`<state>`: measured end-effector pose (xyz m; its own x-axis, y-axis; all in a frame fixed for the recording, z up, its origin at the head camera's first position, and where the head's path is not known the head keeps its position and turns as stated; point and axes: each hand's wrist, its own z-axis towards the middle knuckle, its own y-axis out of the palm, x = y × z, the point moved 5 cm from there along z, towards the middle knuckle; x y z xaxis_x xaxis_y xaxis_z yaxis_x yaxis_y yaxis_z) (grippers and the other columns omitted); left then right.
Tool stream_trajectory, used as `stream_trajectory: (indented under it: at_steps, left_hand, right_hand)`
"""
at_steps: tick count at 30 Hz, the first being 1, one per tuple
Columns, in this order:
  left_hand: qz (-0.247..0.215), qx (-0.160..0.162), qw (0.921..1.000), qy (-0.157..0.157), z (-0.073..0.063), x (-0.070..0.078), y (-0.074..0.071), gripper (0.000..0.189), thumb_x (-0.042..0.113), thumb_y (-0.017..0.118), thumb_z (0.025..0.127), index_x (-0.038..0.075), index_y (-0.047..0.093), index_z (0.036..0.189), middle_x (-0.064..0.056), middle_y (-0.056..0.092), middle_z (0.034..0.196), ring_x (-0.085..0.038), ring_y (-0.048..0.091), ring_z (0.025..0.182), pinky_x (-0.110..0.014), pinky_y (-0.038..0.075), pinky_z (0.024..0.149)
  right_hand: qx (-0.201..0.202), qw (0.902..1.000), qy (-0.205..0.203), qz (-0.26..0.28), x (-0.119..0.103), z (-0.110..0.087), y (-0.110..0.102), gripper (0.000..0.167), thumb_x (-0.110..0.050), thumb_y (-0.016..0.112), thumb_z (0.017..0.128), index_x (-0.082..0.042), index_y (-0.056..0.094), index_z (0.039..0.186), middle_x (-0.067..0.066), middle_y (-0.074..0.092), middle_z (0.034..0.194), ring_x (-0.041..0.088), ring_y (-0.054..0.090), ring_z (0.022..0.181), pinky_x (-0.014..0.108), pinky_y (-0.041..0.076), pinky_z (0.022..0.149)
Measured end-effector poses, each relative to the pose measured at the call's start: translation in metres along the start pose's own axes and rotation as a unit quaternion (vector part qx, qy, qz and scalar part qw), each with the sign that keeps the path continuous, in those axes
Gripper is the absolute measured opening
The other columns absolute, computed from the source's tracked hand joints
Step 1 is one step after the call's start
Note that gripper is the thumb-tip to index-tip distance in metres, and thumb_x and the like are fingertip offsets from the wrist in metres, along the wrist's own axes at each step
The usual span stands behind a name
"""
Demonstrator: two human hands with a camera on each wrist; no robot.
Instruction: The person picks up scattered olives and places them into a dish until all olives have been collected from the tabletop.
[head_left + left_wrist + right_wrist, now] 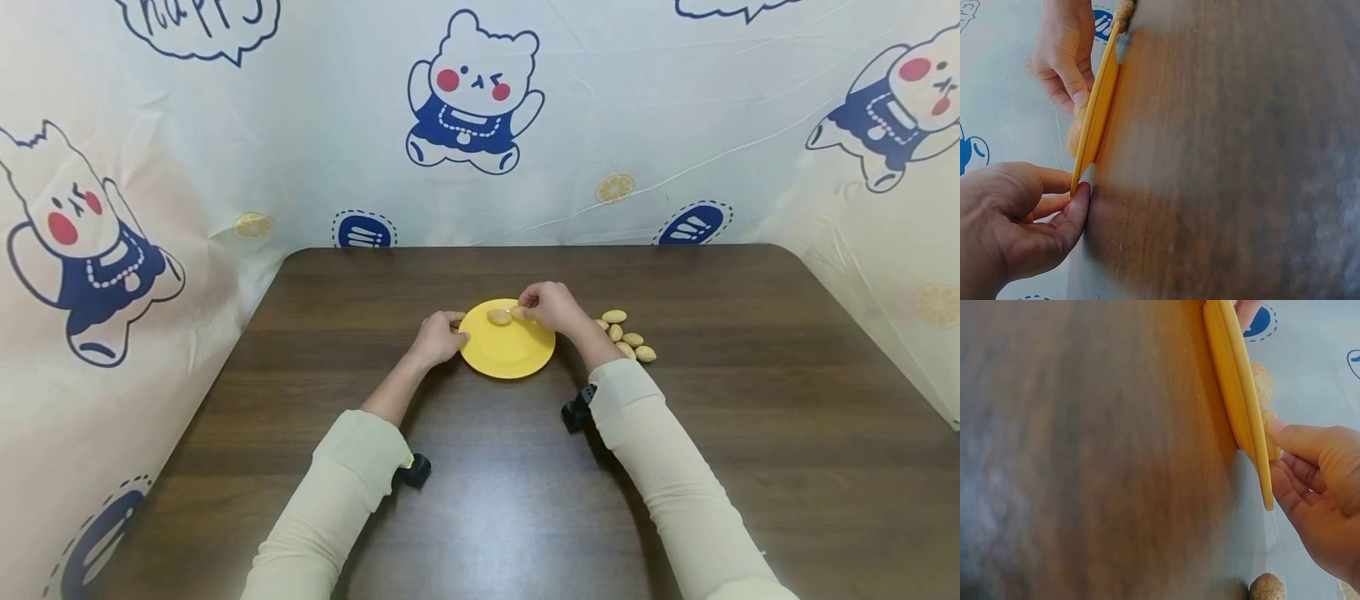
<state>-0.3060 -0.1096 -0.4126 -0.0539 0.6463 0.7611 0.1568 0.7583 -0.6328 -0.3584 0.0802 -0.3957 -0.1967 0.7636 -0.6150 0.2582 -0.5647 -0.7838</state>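
A round yellow plate is on the brown table. My left hand pinches its left rim, thumb below and fingers above in the left wrist view. At the plate's far right side, my right hand holds a tan, oval walnut between thumb and fingers, over the plate surface. Beside it on the plate sits another walnut. Several more walnuts lie on the table to the right of the plate, partly hidden behind the right wrist.
The dark wooden table ends at a patterned cloth backdrop behind and at the sides. Black wrist cameras are strapped at the left cuff and the right cuff. One loose walnut shows low in the right wrist view.
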Motion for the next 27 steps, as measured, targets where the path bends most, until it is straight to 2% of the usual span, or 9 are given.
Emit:
stream_trajectory:
  at_steps: [12,27]
  left_hand:
    - [0.000,0.000,1.0000,-0.003,0.0008,-0.0005,0.0000,0.045,0.006,0.059,0.089,-0.003,0.048,0.131,-0.012,0.057,0.110,-0.019,0.055,0.092,-0.025,0.049,0.071]
    - [0.010,-0.003,0.9999,-0.004,-0.0008,0.0013,-0.0015,0.045,0.007,0.059,0.090,-0.003,0.047,0.132,-0.013,0.057,0.113,-0.020,0.054,0.095,-0.028,0.049,0.077]
  right_hand:
    - [-0.001,1.0000,-0.005,0.008,0.0007,-0.0009,-0.0007,0.016,-0.017,0.068,0.085,-0.007,0.067,0.097,0.006,0.061,0.091,0.020,0.053,0.083,0.029,0.047,0.072]
    - [-0.035,0.9991,-0.023,-0.011,-0.0031,-0.0028,-0.0005,0.021,-0.017,0.068,0.085,-0.005,0.067,0.102,0.007,0.062,0.096,0.020,0.055,0.087,0.030,0.047,0.074]
